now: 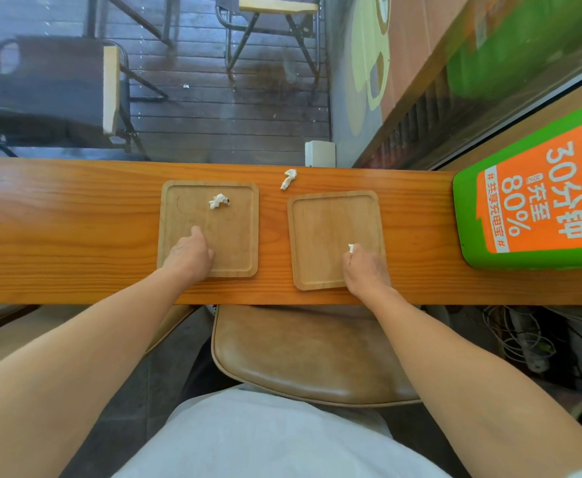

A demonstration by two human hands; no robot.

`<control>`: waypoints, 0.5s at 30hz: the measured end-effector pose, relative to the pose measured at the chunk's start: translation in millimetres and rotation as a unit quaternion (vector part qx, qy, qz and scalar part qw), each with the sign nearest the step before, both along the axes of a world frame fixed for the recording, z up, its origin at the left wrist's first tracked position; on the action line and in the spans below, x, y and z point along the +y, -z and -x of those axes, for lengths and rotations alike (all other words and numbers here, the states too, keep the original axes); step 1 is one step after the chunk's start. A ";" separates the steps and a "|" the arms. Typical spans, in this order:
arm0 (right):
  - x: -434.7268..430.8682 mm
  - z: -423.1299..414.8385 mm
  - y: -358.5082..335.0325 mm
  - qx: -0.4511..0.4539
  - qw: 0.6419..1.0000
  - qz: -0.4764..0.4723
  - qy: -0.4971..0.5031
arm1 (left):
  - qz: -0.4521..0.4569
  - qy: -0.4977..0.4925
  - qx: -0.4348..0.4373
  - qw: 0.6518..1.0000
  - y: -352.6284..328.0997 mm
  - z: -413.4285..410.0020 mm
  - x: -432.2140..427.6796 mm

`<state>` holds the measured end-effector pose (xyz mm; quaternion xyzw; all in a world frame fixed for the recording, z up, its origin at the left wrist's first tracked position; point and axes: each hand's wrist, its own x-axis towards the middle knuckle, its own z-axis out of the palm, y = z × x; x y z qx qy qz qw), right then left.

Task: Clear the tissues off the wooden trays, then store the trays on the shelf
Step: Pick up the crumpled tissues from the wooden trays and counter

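Note:
Two square wooden trays lie side by side on an orange wooden counter [76, 219]. On the left tray [241, 229] a crumpled white tissue [219, 201] rests near the far edge. My left hand [191, 251] hovers over that tray's near left part, fingers curled and one finger stretched toward the tissue, holding nothing. My right hand [365, 267] sits over the near right corner of the right tray [320, 236], pinched on a small white tissue [351, 248]. Another twisted tissue [288, 178] lies on the counter between the trays, near the far edge.
A green and orange power-bank station [531, 205] stands at the counter's right end. A small white box [320, 153] sits at the far edge. A tan leather stool [303, 353] is under the counter before me. Cables [524, 343] lie on the floor at right.

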<state>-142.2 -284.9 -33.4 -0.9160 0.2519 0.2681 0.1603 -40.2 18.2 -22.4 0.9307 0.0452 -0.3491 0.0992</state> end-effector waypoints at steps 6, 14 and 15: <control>2.3 -12.2 -5.5 -0.003 0.999 -0.045 0.003 | -0.019 0.013 -0.006 1.000 -12.5 -1.5 1.2; -4.3 -23.4 -20.3 -0.001 0.995 -0.096 -0.015 | -0.025 -0.003 -0.030 0.999 -23.4 -1.3 3.1; -5.8 -24.3 -21.1 0.011 0.995 -0.101 -0.019 | -0.025 -0.004 -0.028 0.999 -23.7 -1.2 2.8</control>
